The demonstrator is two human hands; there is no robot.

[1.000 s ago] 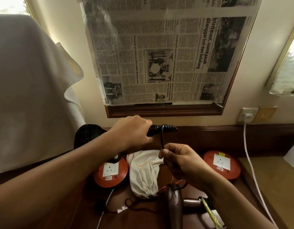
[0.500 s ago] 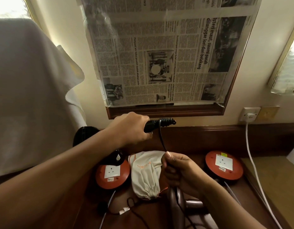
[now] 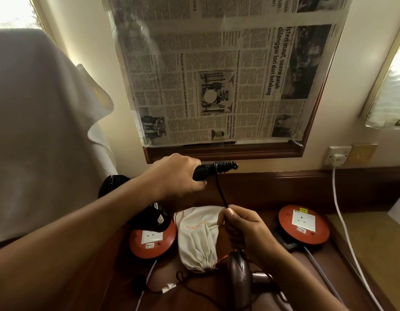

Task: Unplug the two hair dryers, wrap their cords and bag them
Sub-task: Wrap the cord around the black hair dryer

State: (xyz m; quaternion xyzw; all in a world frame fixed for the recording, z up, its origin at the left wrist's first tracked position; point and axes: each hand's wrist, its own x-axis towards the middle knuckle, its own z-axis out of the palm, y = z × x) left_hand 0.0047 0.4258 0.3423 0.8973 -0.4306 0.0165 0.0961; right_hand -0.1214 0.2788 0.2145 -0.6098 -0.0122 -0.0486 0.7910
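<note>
Nearest to the camera, one brown hair dryer (image 3: 238, 277) lies on the dark wooden table (image 3: 250, 189), just in front of the cloth bag (image 3: 197, 239). A thin black cable with a small white tag (image 3: 169, 288) curls on the table to the left of this dryer.

One cloth bag is visible, cream coloured with an orange drawstring, lying flat with its gathered mouth toward the camera. Two round orange socket reels flank it: the left reel (image 3: 153, 242) touches the bag's left side, and the right reel (image 3: 304, 225) sits well apart on the bag's right.

The right hand (image 3: 244, 230) is above the bag's right edge; its thumb and fingers pinch the black cord (image 3: 221, 191), which runs up from there to the handle above. The left hand (image 3: 178, 176) is higher and behind the bag, with its fingers curled around the handle of the black hair dryer (image 3: 208, 170). Several turns of cord are wound on the handle end. The dryer's black body (image 3: 111, 182) shows to the left, under the forearm.

Behind the bag, on the wall, one sheet of newspaper (image 3: 221, 75) covers a wooden frame. To the right of it, one white plug (image 3: 338, 157) sits in a wall socket, and its white cable hangs down past the right reel.
</note>
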